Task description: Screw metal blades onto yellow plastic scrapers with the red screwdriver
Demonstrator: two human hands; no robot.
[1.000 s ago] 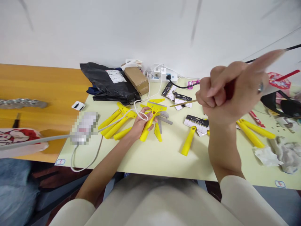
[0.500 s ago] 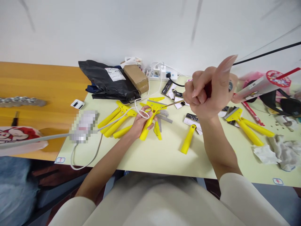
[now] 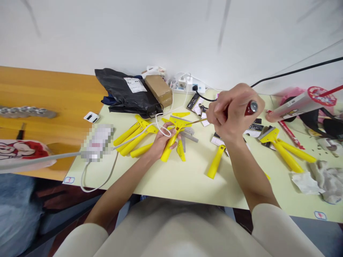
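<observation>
In the head view, my left hand (image 3: 158, 143) is closed around the handle of a yellow scraper (image 3: 180, 122), whose wide head points away from me. My right hand (image 3: 233, 116) is wrapped round the red handle of a screwdriver (image 3: 252, 107). The thin shaft runs leftward, and its tip meets the right part of the scraper head, near a screw. Under and beside the held scraper lie loose grey metal blades (image 3: 189, 135) and a yellow plate (image 3: 181, 150). More yellow scraper handles (image 3: 128, 138) rest left of my left hand. A separate yellow handle (image 3: 215, 162) lies below my right hand.
A white cable (image 3: 160, 123) loops over the held scraper. Behind are a black plastic parcel (image 3: 123, 96), a cardboard box (image 3: 160, 91) and a power strip (image 3: 199, 86). To the right are another scraper (image 3: 281, 144), a cup with a red straw (image 3: 297, 105) and crumpled tissue (image 3: 331, 178).
My right hand has turned and lowered slightly; its raised thumb has folded down, and the screwdriver's handle end now shows. The left hand keeps its hold on the scraper. The view has shifted slightly.
</observation>
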